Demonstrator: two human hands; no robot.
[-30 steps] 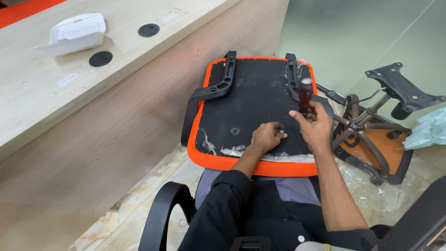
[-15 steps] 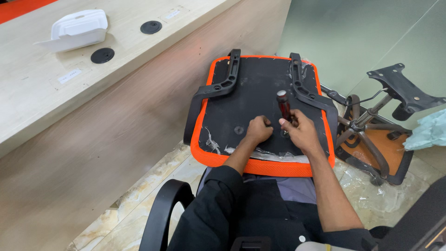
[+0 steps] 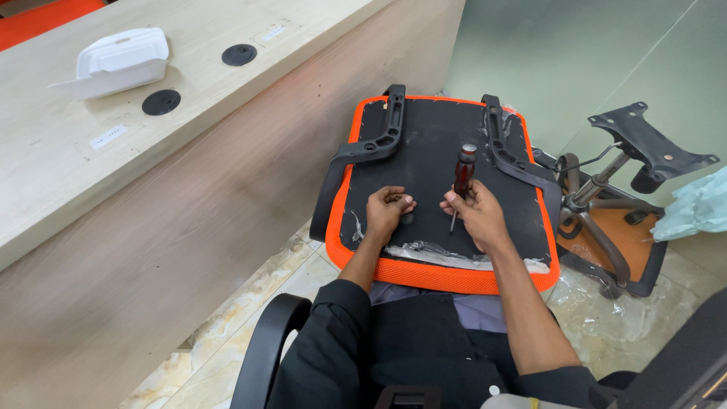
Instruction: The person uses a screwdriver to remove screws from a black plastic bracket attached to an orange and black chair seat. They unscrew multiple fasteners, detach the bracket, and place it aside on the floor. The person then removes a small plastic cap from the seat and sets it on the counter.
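1. Resting on the person's lap, the upturned seat pan [image 3: 432,163] looks stiff and bulky, best steadied by its orange padded rim.
2. Left hand [image 3: 388,212] curls closed on a small dark fitting [image 3: 407,218] against the underside.
3. Right hand [image 3: 474,213] grips the screwdriver [image 3: 460,176] by its hard, smooth handle, tip down.
4. Beyond stands a chair base [image 3: 606,189].

- One camera sits on the person's head.
- It looks down and forward, close over the lap, hands and floor.
- No second view shares anything.
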